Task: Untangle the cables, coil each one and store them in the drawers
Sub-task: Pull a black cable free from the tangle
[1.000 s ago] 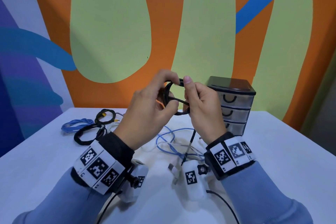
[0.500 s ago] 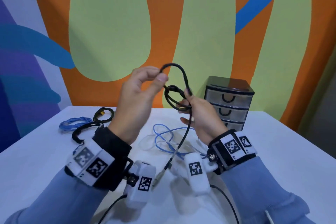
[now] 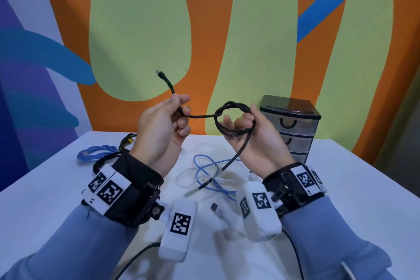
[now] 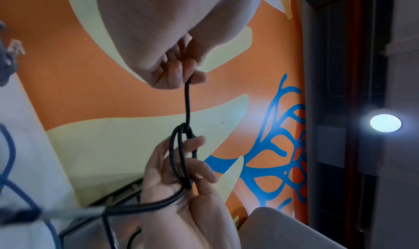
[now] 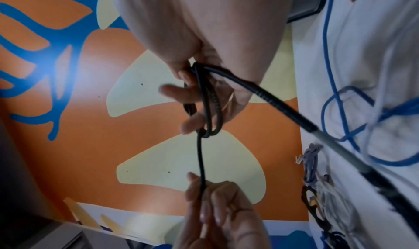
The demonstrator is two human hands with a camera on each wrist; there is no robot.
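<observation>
Two hands hold a black cable up in the air over the white tabletop (image 3: 354,188).

The left hand (image 3: 159,127) is raised with its fingers (image 3: 181,111) curled tight around the black cable (image 3: 200,116), close to one end, and that short end sticks up above the fist. The right hand (image 3: 252,134) is up at the same height, just to the side, palm turned up, and its bent fingers (image 3: 246,118) hold a small loop of the same cable. A straight bit of cable runs between the two hands. The other end hangs down from the right hand toward a loose blue cable (image 3: 204,166) on the tabletop. The small drawers (image 3: 293,129) stand just behind the right hand.
</observation>
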